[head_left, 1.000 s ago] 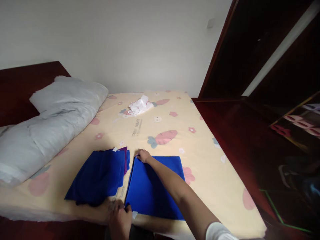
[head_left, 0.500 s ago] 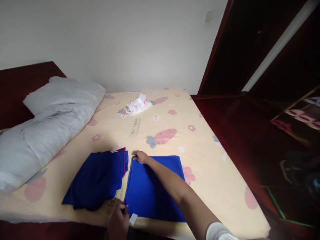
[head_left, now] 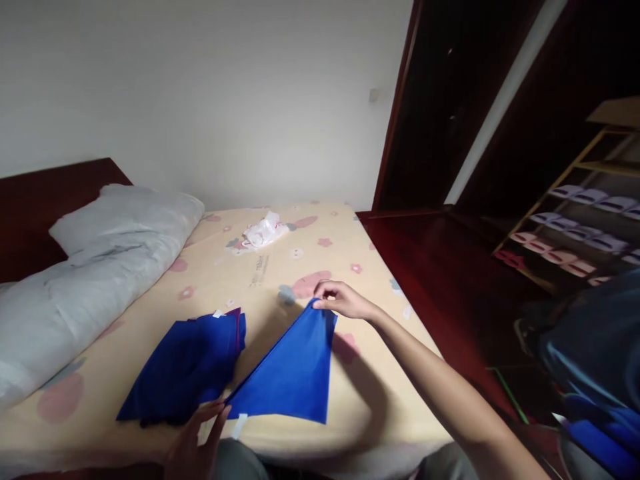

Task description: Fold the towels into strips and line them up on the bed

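A blue cloth (head_left: 295,370) with a white tag is stretched between my two hands over the bed's near edge. My right hand (head_left: 345,299) pinches its far corner, lifted off the sheet. The near left corner is pinched by my left hand (head_left: 200,430), low at the bed's front edge. The edge between them runs taut and slanted, while the rest of the cloth hangs toward the right. Just left of it lies a rumpled pile of blue cloth (head_left: 183,370), with a purple piece (head_left: 234,327) and a white tag showing.
The bed (head_left: 270,300) has a cream sheet with carrot prints. A grey quilt (head_left: 115,273) lies at the left, and a white plastic bag (head_left: 265,230) at the back. To the right stand a shoe rack (head_left: 575,220) with several slippers and a dark bag (head_left: 595,353).
My right hand has risen and moved right, lifting the cloth's far corner off the bed. My left hand still pinches the near corner and has shifted left. The view has turned right.
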Motion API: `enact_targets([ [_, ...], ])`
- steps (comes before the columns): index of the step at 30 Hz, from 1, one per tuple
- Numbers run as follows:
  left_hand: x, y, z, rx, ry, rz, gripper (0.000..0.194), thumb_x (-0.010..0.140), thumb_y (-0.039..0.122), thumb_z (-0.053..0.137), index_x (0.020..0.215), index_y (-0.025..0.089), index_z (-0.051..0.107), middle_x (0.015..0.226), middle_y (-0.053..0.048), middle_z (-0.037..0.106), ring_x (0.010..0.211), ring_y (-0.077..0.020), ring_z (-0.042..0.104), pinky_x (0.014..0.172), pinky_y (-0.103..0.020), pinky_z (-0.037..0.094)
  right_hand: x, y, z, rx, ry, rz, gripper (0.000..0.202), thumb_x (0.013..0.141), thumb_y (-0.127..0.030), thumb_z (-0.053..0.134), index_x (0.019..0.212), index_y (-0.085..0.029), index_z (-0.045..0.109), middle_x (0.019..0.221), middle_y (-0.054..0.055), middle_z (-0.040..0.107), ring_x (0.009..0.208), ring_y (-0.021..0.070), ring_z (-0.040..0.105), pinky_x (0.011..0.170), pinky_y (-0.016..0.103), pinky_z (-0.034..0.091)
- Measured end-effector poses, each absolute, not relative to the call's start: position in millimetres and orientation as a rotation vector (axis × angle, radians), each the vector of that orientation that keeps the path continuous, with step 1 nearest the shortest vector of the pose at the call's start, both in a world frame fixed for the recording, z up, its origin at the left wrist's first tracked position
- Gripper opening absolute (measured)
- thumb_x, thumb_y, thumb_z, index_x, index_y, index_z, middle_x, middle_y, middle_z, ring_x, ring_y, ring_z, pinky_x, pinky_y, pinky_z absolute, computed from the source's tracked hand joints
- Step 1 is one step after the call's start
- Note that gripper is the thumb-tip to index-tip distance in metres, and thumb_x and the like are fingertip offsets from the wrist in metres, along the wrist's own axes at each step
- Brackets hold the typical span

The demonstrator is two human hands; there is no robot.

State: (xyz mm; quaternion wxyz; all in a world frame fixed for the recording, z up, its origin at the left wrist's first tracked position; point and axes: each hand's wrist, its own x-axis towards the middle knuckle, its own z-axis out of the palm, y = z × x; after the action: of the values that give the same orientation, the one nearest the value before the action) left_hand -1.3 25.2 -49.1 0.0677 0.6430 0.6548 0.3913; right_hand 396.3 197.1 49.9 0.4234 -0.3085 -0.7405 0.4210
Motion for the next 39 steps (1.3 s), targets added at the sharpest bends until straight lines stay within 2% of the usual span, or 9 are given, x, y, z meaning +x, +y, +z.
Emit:
enact_targets([
  [7, 29.1, 17.1, 62.0, 2.014, 1.653, 1.308, 0.030, 0.079, 0.057, 0.069, 0.086, 0.028, 0.071, 0.094, -0.002, 0.078, 0.086, -0.0216, 0.074, 0.068, -0.029, 0.063, 491.0, 63.4, 107.7, -0.741, -1.701, 0.855, 0.020, 0.082, -0.033, 0.079, 0.077, -0.019, 0.066, 0.079, 0.003, 0.061, 0.074, 0.0153, 0.058, 0.066, 0.028, 0.047],
  [11, 72.3, 30.1, 102.4, 1.901, 1.474, 1.532, 0.018, 0.080, 0.045, 0.072, 0.082, 0.027, 0.070, 0.092, -0.001, 0.076, 0.085, -0.0208, 0.073, 0.071, -0.032, 0.064, 513.3, 26.5, 105.6, -0.785, -1.510, 0.745, 0.017, 0.083, -0.029, 0.079, 0.077, -0.020, 0.065, 0.075, 0.003, 0.060, 0.070, 0.0151, 0.057, 0.061, 0.027, 0.047],
  [15, 112.0, 80.6, 105.9, 1.936, 1.487, 1.463, 0.023, 0.079, 0.046, 0.073, 0.089, 0.026, 0.072, 0.089, 0.000, 0.076, 0.083, -0.0192, 0.073, 0.075, -0.032, 0.063, 525.1, 31.8, 79.0, -0.978, -1.375, 0.756, 0.021, 0.082, -0.033, 0.079, 0.079, -0.019, 0.064, 0.077, 0.002, 0.061, 0.065, 0.0127, 0.056, 0.057, 0.025, 0.047],
  [20, 141.3, 171.6, 39.3, 1.954, 1.379, 1.261, 0.026, 0.082, 0.045, 0.070, 0.089, 0.021, 0.071, 0.092, -0.004, 0.076, 0.089, -0.0192, 0.072, 0.083, -0.031, 0.060, 539.6, 91.1, 7.1, -1.211, -1.291, 0.849, 0.035, 0.079, -0.049, 0.079, 0.079, -0.019, 0.062, 0.068, -0.002, 0.057, 0.056, 0.0107, 0.052, 0.049, 0.022, 0.044],
  [25, 177.9, 261.3, -48.7, 1.972, 1.391, 1.135, 0.025, 0.089, 0.041, 0.059, 0.092, 0.018, 0.068, 0.091, -0.007, 0.075, 0.087, -0.0193, 0.071, 0.082, -0.032, 0.058, 534.9, 184.7, -73.7, -1.569, -1.287, 0.758, 0.048, 0.081, -0.066, 0.065, 0.081, -0.019, 0.060, 0.076, 0.004, 0.065, 0.067, 0.0170, 0.062, 0.055, 0.027, 0.051],
  [28, 196.4, 286.8, -86.3, 1.961, 1.521, 1.106, 0.023, 0.089, 0.036, 0.055, 0.096, 0.018, 0.067, 0.098, -0.012, 0.074, 0.096, -0.0232, 0.069, 0.090, -0.039, 0.055, 527.1, 215.1, -107.3, -1.735, -1.297, 0.718, 0.034, 0.088, -0.051, 0.061, 0.092, -0.017, 0.063, 0.094, 0.010, 0.071, 0.086, 0.0210, 0.067, 0.075, 0.031, 0.054],
  [33, 184.0, 219.1, -139.3, 1.973, 1.691, 1.034, 0.022, 0.088, 0.037, 0.053, 0.093, 0.019, 0.066, 0.095, -0.015, 0.070, 0.097, -0.0304, 0.066, 0.090, -0.048, 0.053, 519.2, 157.9, -146.0, -1.924, -1.334, 0.727, 0.026, 0.086, -0.033, 0.063, 0.106, -0.017, 0.063, 0.113, 0.015, 0.071, 0.102, 0.0256, 0.069, 0.088, 0.033, 0.049],
  [37, 145.1, 106.1, -190.2, 2.196, 1.713, 0.878, 0.031, 0.090, 0.043, 0.055, 0.110, 0.021, 0.064, 0.107, -0.013, 0.070, 0.102, -0.0304, 0.065, 0.090, -0.045, 0.052, 509.5, 48.7, -182.3, -2.058, -1.403, 0.742, 0.035, 0.097, -0.044, 0.044, 0.121, -0.020, 0.055, 0.106, 0.011, 0.074, 0.094, 0.0257, 0.072, 0.078, 0.031, 0.049],
  [39, 129.4, 66.2, -208.1, 2.223, 1.758, 0.837, 0.030, 0.093, 0.044, 0.052, 0.109, 0.022, 0.064, 0.097, -0.010, 0.071, 0.090, -0.0267, 0.067, 0.084, -0.040, 0.053, 501.6, 4.5, -195.9, -2.171, -1.360, 0.775, 0.044, 0.098, -0.050, 0.040, 0.128, -0.020, 0.050, 0.097, 0.010, 0.076, 0.086, 0.0272, 0.073, 0.072, 0.032, 0.049],
])
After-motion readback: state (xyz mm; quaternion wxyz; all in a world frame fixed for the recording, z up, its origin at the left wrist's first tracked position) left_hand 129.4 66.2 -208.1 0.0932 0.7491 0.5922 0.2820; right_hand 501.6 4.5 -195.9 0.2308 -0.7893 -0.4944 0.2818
